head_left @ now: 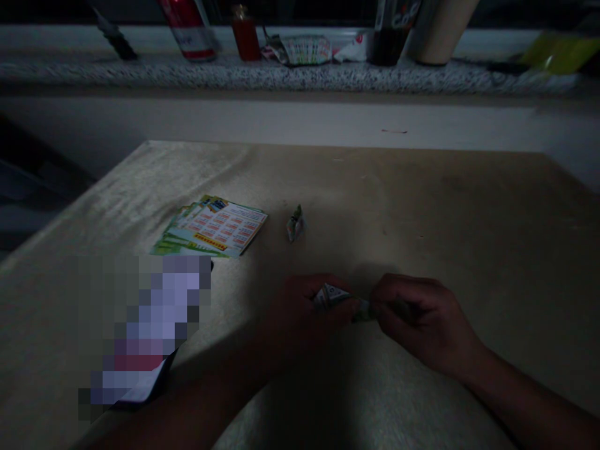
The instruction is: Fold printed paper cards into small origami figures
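Over the near middle of the table, my left hand (302,315) is closed around a small folded printed paper (334,294). Its fingers and thumb cover part of the paper. My right hand (424,319) pinches the paper's right end between thumb and fingertips, and the exact fold there is too dark to make out. Beyond my hands lies a second small folded paper piece (295,225), with a pointed shape. To its left, a fanned stack of printed cards (225,225) shows rows of orange and white blocks with green edges.
A lit phone (162,331), its screen blurred out, lies by my left forearm on the table (445,212). On the speckled sill (234,76) behind stand a red can (190,31), a small red bottle (246,39), crumpled wrappers (304,50), a dark bottle (391,34) and a beige cylinder (443,31).
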Tool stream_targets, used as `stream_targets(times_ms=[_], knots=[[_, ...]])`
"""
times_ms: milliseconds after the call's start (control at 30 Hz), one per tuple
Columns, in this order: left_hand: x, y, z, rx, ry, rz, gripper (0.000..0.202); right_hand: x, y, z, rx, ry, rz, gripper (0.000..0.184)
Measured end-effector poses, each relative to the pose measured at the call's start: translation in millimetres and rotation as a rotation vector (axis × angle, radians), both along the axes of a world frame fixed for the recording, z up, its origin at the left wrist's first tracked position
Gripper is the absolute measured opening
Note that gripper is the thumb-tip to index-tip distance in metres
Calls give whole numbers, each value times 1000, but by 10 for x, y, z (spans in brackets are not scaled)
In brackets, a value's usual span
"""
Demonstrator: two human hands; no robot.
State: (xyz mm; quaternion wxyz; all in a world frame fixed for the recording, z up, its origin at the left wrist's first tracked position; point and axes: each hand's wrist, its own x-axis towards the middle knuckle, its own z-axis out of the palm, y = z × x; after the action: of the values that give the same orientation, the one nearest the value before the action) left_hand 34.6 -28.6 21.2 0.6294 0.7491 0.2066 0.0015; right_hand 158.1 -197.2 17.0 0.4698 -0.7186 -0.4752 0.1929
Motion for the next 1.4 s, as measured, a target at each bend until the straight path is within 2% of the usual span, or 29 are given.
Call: stream_targets(times_ms=[367, 500, 633, 800, 1067, 1400], knots=[[6, -14, 7, -3, -2, -42, 22, -17, 12, -1, -25, -33, -11, 14], [5, -19, 27, 2, -1, -66, 20, -23, 26, 15, -2, -61, 21, 16], [-7, -6, 27, 0, 27, -99, 24, -23, 39, 24, 36, -110, -5, 16], [-21, 4, -2, 22, 27, -130, 26, -24, 44, 18, 15, -115, 49, 18], [-11, -16, -5, 50, -5, -151, 23, -30, 38, 4, 4, -156, 57, 22], [-27, -19, 40, 1, -6, -192, 24, -52, 49, 28, 72, -287, 76, 18]])
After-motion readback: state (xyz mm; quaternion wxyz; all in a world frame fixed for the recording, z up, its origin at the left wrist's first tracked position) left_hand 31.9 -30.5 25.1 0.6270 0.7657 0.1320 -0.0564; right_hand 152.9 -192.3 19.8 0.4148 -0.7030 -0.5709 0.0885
